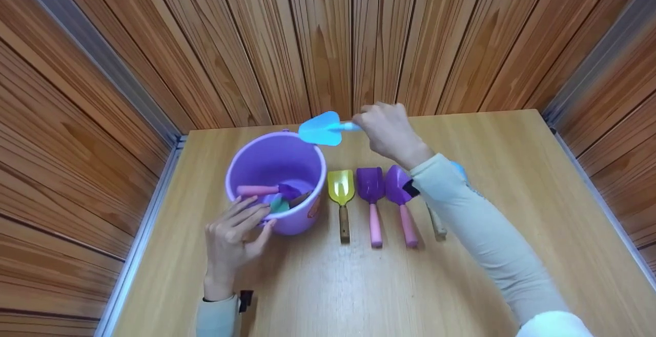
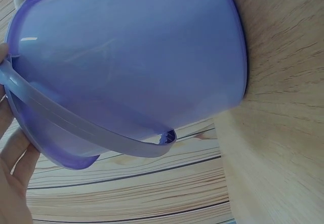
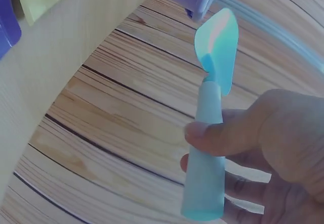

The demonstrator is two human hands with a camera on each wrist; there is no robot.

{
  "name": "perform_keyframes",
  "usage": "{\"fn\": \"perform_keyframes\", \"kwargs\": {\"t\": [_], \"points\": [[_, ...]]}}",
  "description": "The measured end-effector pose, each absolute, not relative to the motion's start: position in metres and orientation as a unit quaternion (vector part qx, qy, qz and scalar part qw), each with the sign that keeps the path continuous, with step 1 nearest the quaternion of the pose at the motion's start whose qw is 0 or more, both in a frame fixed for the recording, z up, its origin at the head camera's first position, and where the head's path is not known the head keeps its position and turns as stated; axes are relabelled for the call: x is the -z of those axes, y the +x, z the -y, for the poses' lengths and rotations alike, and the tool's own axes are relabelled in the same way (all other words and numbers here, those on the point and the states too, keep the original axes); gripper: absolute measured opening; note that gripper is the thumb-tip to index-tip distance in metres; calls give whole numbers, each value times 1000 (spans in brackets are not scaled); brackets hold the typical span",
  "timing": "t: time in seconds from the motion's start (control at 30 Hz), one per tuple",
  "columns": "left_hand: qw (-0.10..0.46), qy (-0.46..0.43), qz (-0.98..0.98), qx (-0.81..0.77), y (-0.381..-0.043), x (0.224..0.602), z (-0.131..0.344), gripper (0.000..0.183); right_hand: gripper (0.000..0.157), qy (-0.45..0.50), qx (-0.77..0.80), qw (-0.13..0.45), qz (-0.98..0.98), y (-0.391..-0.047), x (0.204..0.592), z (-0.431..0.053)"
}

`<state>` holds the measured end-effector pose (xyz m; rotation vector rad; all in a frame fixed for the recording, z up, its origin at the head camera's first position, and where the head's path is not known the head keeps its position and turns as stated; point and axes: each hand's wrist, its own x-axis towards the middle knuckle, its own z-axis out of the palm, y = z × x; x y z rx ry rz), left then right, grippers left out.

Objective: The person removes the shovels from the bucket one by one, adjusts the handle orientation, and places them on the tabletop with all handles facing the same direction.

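Observation:
My right hand [image 1: 387, 128] holds a light-blue toy shovel [image 1: 324, 129] by its handle, with the blade pointing left at the far right rim of a purple bucket [image 1: 300, 223]. In the right wrist view the thumb and fingers wrap the pale handle [image 3: 204, 183]. My left hand [image 1: 233, 237] grips the near left rim of the bucket, fingers over the edge and thumb outside. Inside the bucket lie a purple shovel with a pink handle [image 1: 256, 190], a teal piece [image 1: 279, 205] and a brownish piece [image 1: 301, 199]. The left wrist view shows the bucket's handle [image 2: 76, 120] hanging down its side.
Right of the bucket, a yellow shovel [image 1: 341, 186] and two purple shovels [image 1: 370, 183] with pink handles lie in a row on the wooden table [image 1: 359, 291]. Another shovel [image 1: 438, 224] is partly hidden under my right forearm. Wood-patterned panels [image 1: 328, 45] enclose the table.

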<state>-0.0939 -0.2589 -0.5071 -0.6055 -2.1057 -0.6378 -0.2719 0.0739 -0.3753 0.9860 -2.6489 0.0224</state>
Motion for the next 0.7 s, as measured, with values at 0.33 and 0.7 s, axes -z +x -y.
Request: {"fn": "perform_keyframes", "kwargs": {"t": [0.33, 0.7], "points": [[410, -237, 842, 257, -93, 508, 258, 32, 31, 288, -164, 87, 940, -262, 407, -128], [416, -237, 844, 243, -94, 507, 260, 31, 36, 185, -302, 16, 935, -238, 444, -169]]}}
